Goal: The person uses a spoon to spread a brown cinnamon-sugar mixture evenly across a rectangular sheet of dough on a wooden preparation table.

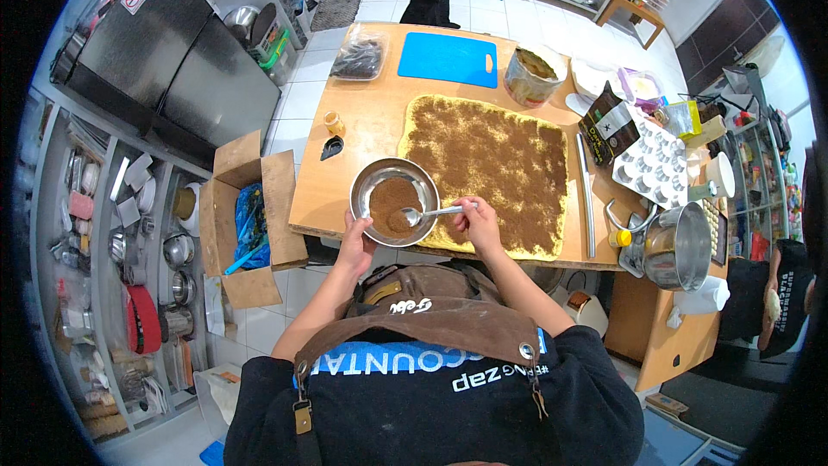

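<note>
My left hand (356, 243) grips the rim of a round metal bowl (360, 185) at the table's near edge. Brown powder (392, 200) lies in the bowl's bottom. In my right hand (477, 223) is the handle of a metal spoon (435, 211), its head down in the powder. A large rolled-out sheet of yellow dough (552, 252) spreads beside the bowl on the right. Brown powder covers most of the dough unevenly, with yellow patches and a bare yellow border showing.
Behind the dough are a blue cutting board (444, 59) and a large tin (535, 76). A metal rod (586, 198), a dark pouch (609, 123), a white muffin tray (647, 164) and a steel mixing bowl (681, 246) stand right. An open carton (289, 198) is left of the table.
</note>
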`<state>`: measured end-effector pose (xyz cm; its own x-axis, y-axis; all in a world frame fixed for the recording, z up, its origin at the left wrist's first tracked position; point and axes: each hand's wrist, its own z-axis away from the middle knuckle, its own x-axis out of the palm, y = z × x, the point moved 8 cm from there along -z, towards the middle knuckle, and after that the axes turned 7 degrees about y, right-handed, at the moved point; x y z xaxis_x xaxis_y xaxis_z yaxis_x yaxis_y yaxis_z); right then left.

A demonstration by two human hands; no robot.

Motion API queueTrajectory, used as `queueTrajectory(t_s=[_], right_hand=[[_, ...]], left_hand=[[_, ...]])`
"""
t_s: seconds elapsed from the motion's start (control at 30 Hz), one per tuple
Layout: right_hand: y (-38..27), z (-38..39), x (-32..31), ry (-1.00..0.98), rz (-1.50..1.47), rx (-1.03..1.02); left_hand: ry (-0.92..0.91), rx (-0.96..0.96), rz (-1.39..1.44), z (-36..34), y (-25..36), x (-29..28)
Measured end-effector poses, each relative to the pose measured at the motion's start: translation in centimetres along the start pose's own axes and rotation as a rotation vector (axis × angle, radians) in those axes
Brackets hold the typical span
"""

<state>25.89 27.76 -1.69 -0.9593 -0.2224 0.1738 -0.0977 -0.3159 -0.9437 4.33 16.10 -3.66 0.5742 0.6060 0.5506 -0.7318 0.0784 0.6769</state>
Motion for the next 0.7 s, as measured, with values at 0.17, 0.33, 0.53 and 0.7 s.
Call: queueTrajectory(t_s=[0.17,0.33,0.53,0.7], right_hand=[[0.9,-1.5,-1.4,0.063,-0.131,0.117],[0.5,-4.7,-2.4,0.147,-0.181,0.022],[2.0,-8.7,-1.6,0.162,-0.029,0.005],[3.2,-10.2,-0.6,0.153,0.037,-0.028]], left_hand=[[0.002,-0.063,0.099,-0.8,-1.4,-1.8],[0.206,0.004,0.111,0.2,-0.9,-6.0],[0.294,0.065,0.149,2.0,-0.1,-12.7],[0.345,0.08,0.26,4.3,0.7,-14.4]])
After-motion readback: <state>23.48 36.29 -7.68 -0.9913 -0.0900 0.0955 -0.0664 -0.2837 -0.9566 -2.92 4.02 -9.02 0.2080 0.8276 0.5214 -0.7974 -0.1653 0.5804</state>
